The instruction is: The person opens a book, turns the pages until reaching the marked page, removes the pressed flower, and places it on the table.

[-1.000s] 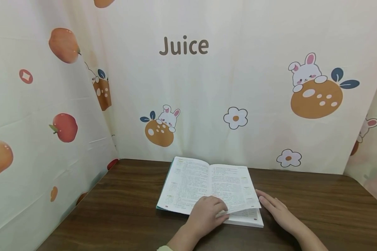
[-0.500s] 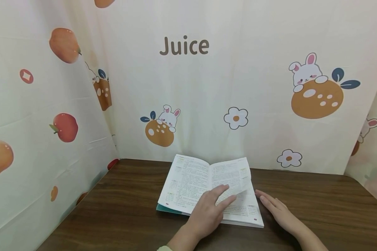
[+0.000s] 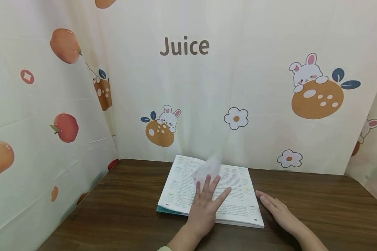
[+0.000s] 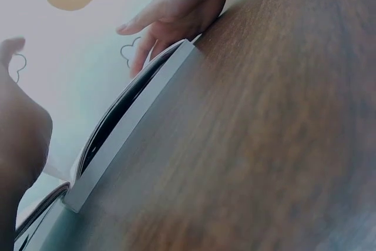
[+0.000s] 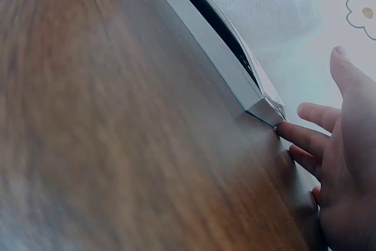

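Holds the bare left hand [image 3: 204, 211] spread over the open white-paged, teal-covered book [image 3: 237, 201] toward the far side of the dark-brown wooden table [image 3: 125, 209], rests the loosely extended bare right hand [image 3: 277, 211] at the book's right edge, and could crease the raised white paper page [image 3: 209, 168] (blurred) by pressing early.
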`<state>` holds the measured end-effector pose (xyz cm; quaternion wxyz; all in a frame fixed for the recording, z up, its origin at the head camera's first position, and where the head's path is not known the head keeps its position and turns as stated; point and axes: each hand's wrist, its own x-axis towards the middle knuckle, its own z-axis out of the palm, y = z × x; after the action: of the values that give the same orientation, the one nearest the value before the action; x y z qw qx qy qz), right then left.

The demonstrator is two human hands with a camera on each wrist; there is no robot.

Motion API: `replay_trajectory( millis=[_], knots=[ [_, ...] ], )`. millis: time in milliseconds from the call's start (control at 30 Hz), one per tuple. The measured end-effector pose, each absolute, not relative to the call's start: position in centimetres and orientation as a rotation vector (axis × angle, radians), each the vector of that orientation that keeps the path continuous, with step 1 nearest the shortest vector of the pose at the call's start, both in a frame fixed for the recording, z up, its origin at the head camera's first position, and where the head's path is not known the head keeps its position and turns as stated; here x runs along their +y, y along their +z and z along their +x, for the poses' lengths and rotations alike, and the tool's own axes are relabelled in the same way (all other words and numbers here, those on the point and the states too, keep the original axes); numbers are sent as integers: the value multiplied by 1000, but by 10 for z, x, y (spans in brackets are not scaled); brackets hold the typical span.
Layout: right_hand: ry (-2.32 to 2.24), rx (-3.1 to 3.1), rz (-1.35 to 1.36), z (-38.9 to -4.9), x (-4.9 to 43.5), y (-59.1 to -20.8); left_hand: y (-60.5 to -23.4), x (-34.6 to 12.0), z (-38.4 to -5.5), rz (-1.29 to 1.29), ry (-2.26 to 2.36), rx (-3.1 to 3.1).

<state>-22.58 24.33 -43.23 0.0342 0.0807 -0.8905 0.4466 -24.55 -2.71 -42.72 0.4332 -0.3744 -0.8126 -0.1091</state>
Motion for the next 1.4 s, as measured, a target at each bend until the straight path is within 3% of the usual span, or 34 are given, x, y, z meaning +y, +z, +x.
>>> replay_trajectory(
  millis=[1400],
  knots=[
    [1336, -2772, 214, -225, 244, -432, -429, -23, -242, -795, -149, -2492]
  ],
)
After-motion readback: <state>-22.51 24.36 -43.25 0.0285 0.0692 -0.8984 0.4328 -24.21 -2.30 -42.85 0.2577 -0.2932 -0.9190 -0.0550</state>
